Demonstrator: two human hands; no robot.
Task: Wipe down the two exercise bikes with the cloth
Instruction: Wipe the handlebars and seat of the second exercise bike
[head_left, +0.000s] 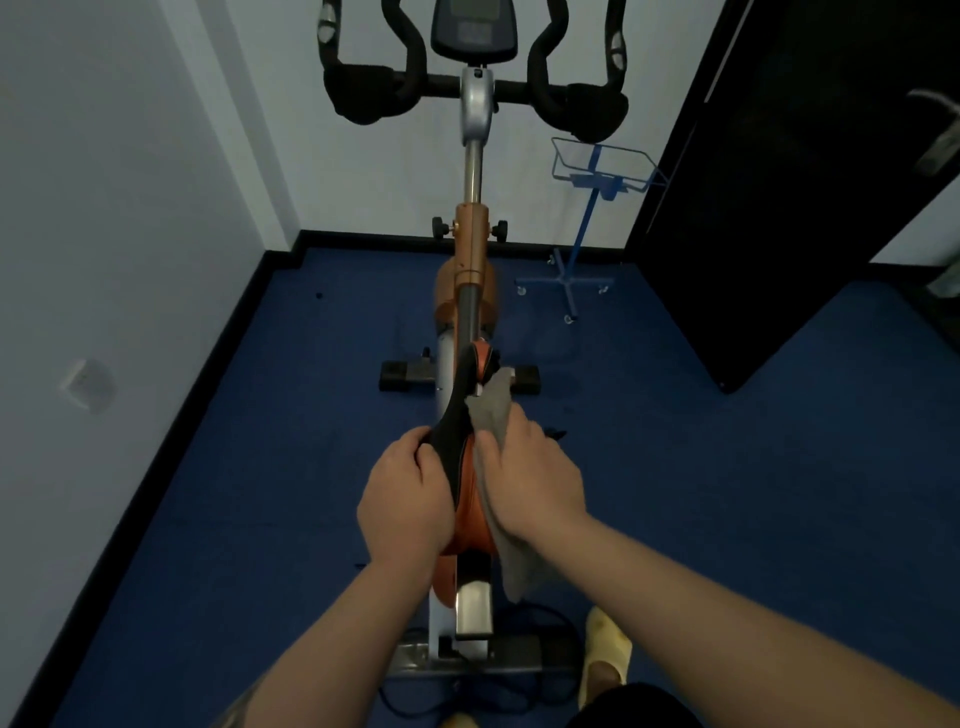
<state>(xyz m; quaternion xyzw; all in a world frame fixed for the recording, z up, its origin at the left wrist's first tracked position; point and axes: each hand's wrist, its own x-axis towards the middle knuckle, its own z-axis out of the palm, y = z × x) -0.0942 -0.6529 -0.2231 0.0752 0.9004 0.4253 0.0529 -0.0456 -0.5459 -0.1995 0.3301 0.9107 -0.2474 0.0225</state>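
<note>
Grey-white wall (130, 208) runs down the left side, meeting dark blue carpet (260, 467) at a black skirting strip. A small pale wall fitting (85, 384) sits low on that wall.

Left hand (405, 504): fingers curled closed around the left edge of the black-and-orange bike saddle (460, 441), thumb on top of the black surface. Grip looks firm.

Orange-and-silver exercise bike (470, 244): centre of room, front pointing to the far wall. Black foam-wrapped handlebars (363, 98) and a dark console (474, 31) at the far end; the saddle is at the near end, between the two hands.

Right hand (530, 478): flattened, fingers loosely spread, pressing a grey cloth (491, 410) against the right flank of the saddle. Cloth sticks out past the fingertips on the far side and hangs below the wrist on the near side.

Blue wire basket on a wheeled stand (597, 171): right of the bike, near the far wall. Black door (805, 182): far right. Pale yellow shoe (605, 654): near, right of the bike's rear base.
</note>
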